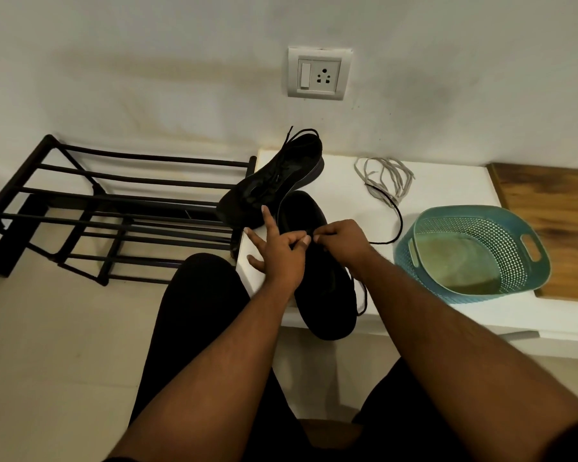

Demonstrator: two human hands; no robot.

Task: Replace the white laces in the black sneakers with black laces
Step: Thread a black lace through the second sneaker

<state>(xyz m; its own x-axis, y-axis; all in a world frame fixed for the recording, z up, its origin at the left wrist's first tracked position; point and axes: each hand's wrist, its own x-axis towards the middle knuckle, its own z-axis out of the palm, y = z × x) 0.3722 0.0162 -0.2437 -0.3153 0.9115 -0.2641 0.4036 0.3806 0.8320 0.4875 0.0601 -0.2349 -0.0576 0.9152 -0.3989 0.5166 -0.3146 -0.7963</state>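
On the white platform [447,181] by the wall, two black sneakers sit close together. The near sneaker [324,295] lies lengthwise toward the person, its toe overhanging the platform's front edge; its eyelets and tongue are lost in the dark upper and partly hidden under the hands. The far sneaker [274,181] leans tilted behind it, already threaded with black lace, its loose ends sticking up at the heel. Both hands meet over the near sneaker's throat: the left hand [277,251] pinches something small between thumb and a finger, other fingers splayed, and the right hand [339,236] has its fingertips closed on the black lace [399,225], which trails right in a loop across the platform. Whether the left hand also holds the lace cannot be made out. One bundle of white laces [386,176] lies well behind, near the wall. One teal perforated basket [471,251] stands to the right, partly on a wooden board [548,198]. One black metal shoe rack [114,208] stands left on the pale floor; one wall socket [319,73] sits above.
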